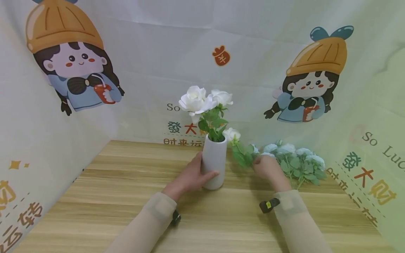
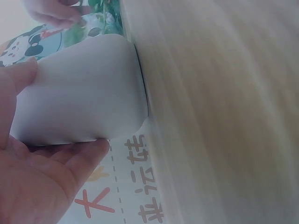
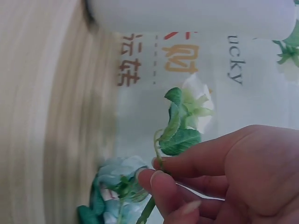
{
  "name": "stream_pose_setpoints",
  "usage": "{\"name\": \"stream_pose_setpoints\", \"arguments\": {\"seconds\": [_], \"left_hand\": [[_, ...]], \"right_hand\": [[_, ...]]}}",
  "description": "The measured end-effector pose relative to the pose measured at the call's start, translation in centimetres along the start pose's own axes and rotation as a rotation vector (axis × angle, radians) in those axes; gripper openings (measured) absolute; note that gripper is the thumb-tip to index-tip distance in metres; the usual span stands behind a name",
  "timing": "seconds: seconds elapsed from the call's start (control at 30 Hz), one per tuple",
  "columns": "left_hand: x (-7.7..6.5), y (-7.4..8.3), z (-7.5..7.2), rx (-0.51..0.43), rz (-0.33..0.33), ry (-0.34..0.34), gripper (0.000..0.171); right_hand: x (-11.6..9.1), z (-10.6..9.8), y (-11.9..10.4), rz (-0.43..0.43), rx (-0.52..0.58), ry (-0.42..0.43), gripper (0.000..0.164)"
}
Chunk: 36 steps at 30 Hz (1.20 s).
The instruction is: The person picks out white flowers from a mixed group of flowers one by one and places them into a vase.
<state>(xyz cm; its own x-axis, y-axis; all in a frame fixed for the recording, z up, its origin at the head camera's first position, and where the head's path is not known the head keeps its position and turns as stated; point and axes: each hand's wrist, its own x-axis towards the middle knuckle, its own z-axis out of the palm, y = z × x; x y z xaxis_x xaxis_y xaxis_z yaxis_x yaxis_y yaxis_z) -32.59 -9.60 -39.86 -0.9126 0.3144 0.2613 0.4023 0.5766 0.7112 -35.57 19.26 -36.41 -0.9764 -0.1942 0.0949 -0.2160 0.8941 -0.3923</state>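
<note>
A white vase (image 1: 213,161) stands upright on the wooden table with white roses (image 1: 197,100) and green leaves rising from its mouth. My left hand (image 1: 193,175) holds it around its lower half, thumb in front; in the left wrist view, the thumb and fingers lie on opposite sides of the vase (image 2: 84,88). To the right of the vase, my right hand (image 1: 267,167) pinches the green stem of a single white rose (image 1: 232,135). The right wrist view shows that stem (image 3: 156,161) between thumb and fingertips, its bloom (image 3: 198,102) tilted towards the vase.
Several pale blue flowers (image 1: 288,149) with green leaves lie in a bunch at the table's back right, just beyond my right hand. The wooden table (image 1: 133,175) meets a printed cloth backdrop (image 1: 152,70) at the back and sides.
</note>
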Motion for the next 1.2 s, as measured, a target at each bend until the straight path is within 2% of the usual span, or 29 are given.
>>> {"name": "stream_pose_setpoints", "arguments": {"seconds": [0.1,0.27,0.47,0.6,0.77,0.97,1.1,1.2], "left_hand": [[0.0,0.0,0.0,0.0,-0.01,-0.002,0.087],[0.0,-0.1,0.0,0.0,-0.005,0.006,0.087],[0.1,-0.4,0.1,0.014,0.005,0.016,0.087],[0.2,-0.4,0.2,0.02,0.009,0.018,0.087],[0.3,-0.5,0.2,0.028,0.021,0.023,0.086],[0.3,-0.3,0.2,0.017,0.015,0.017,0.086],[0.2,-0.3,0.2,0.012,0.021,0.02,0.086],[0.3,-0.4,0.3,0.014,0.021,0.021,0.086]], "right_hand": [[-0.3,-0.7,-0.6,0.0,0.027,0.004,0.024],[-0.4,-1.3,-1.0,0.02,0.04,0.04,0.025],[-0.7,-1.8,-1.7,0.077,0.169,0.108,0.028],[-0.9,-2.1,-2.2,0.082,0.232,0.172,0.028],[-1.4,-2.8,-2.9,0.041,0.283,0.265,0.028],[-1.8,-3.5,-3.7,-0.013,0.325,0.311,0.025],[-2.0,-3.7,-4.0,-0.045,0.326,0.364,0.024],[-2.3,-4.0,-4.3,-0.089,0.316,0.435,0.023]]}}
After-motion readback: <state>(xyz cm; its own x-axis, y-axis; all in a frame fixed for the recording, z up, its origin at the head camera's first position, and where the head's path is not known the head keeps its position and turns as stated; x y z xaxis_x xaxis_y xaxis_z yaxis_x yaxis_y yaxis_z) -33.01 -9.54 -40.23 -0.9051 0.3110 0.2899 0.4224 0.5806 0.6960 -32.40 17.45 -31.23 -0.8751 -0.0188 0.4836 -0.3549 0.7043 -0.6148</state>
